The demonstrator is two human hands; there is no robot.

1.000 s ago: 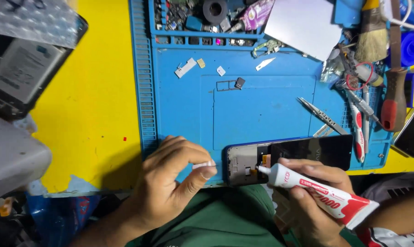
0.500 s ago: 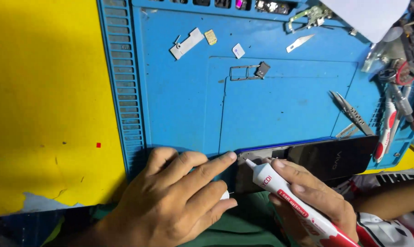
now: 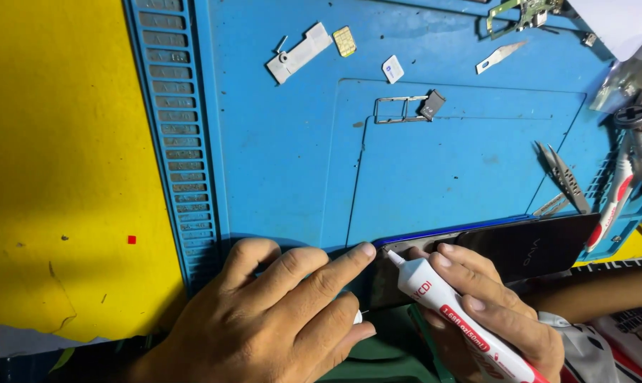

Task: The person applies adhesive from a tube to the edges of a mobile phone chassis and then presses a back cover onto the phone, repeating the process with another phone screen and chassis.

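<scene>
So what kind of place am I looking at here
Most likely a phone repair bench. A blue repair mat covers a yellow table, tweezers and a card tray lie on it, and the hands work on a dark phone with a glue tube.

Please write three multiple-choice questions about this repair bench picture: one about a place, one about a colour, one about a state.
1. Where does the glue tube's nozzle point?
A. at the phone's left end
B. at the tweezers
C. at the yellow table

2. What colour is the work mat?
A. green
B. blue
C. red

3. How is the SIM tray lying?
A. inside the phone
B. held in the left hand
C. loose on the mat

Answers:
1 A: the right hand aims the glue tube at the phone end beside the left hand.
2 B: the work mat is blue.
3 C: the SIM tray lies apart from both hands.
</scene>
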